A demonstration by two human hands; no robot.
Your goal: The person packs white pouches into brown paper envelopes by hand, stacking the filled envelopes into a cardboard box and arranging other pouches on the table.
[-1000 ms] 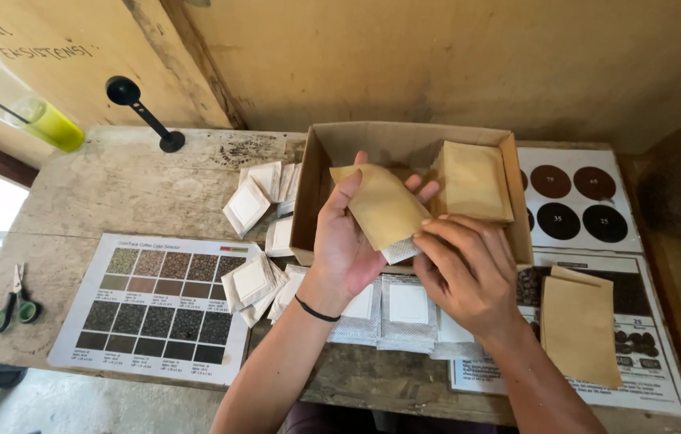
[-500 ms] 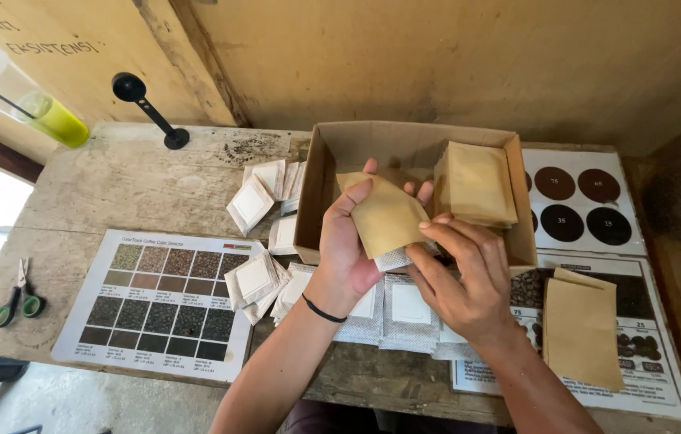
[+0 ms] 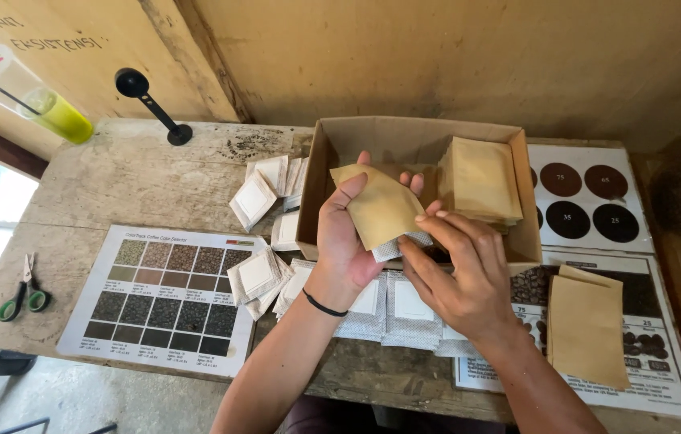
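- Holding a tan paper envelope (image 3: 379, 207) tilted, the left hand (image 3: 344, 241) grips it with the thumb across its front face and the fingers behind; its upper corner points toward the back left of the worktop, its lower end slopes down toward the right hand.
- From the envelope's lower edge a white filter sachet (image 3: 401, 246) sticks out partway; the right hand (image 3: 457, 269) has its fingertips closed on that protruding end, pinching it from below and to the right.
- Both hands meet at the envelope, over the front wall of the open cardboard box (image 3: 315, 201), near the middle of the worktop (image 3: 115, 185). The sachet's long axis runs along the envelope's slant, so the right hand lies directly in line with the opening.
- Inside the box, at its right side, leans a stack of tan envelopes (image 3: 481, 181).
- More white sachets (image 3: 393, 309) lie in a row along the front edge beneath the hands, others (image 3: 256, 197) left of the box.
- One loose tan envelope (image 3: 586, 325) rests near the front right corner.
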